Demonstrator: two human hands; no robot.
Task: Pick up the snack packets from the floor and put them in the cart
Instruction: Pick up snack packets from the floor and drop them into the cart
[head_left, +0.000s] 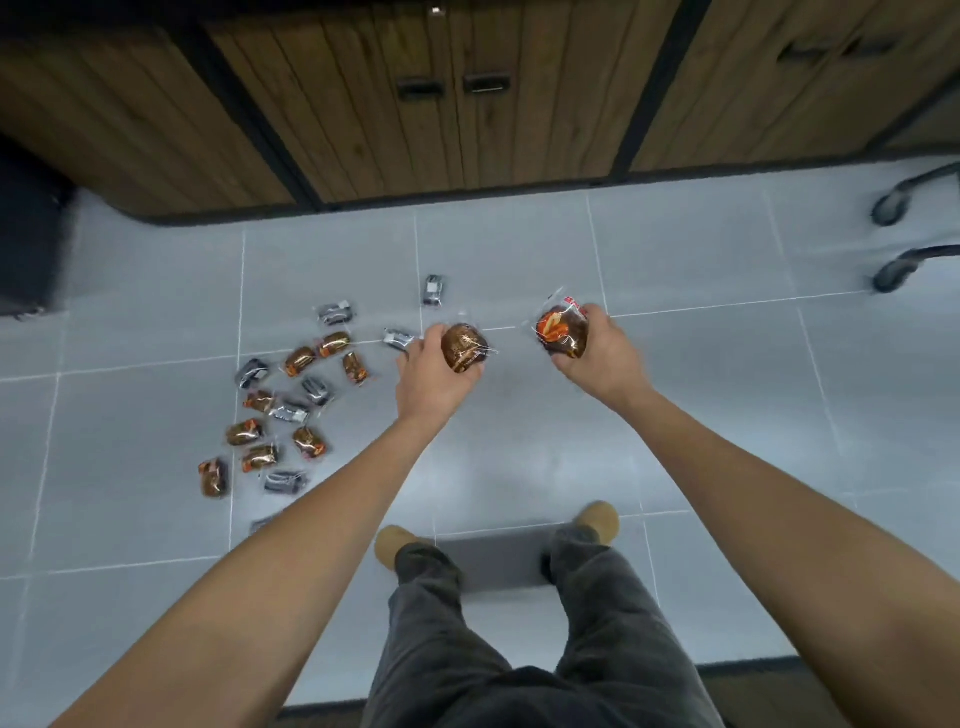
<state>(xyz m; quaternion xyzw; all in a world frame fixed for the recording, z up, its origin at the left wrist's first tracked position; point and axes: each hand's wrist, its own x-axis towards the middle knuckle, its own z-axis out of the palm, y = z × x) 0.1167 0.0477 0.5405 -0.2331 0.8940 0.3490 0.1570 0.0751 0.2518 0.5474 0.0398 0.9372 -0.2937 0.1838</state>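
Outstretched, each hand grips one snack packet: left hand (431, 371), right hand (602, 353).

The left forearm (322, 519) hides most of one grey packet (261, 525).
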